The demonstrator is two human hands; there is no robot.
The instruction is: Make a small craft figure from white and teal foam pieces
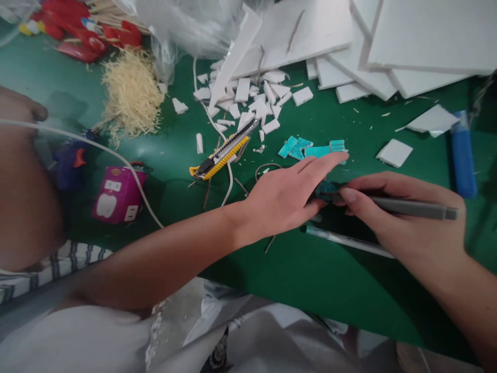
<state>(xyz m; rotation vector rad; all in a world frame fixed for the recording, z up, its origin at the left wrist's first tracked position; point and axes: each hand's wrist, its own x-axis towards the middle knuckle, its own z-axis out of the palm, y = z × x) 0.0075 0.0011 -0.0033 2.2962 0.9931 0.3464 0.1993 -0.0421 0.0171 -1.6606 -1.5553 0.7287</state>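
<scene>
My right hand (411, 217) is closed around a dark grey pen (407, 206), its tip at a small teal piece (326, 190) on the green table. My left hand (287, 194) reaches over from the left, its fingers pressed on or around that same teal piece, partly hiding it. Just beyond my left fingers lie several turquoise foam pieces (316, 150), some with dark marks. A clear pen with a teal end (349, 241) rests on the table below both hands.
A yellow cutter (223, 158) with its blade out lies beside white foam scraps (243, 90). White boards (435, 36) fill the back right. A magenta box (119, 194), a white cable and another person's arm (27, 181) are at left; a blue object (463, 155) is at right.
</scene>
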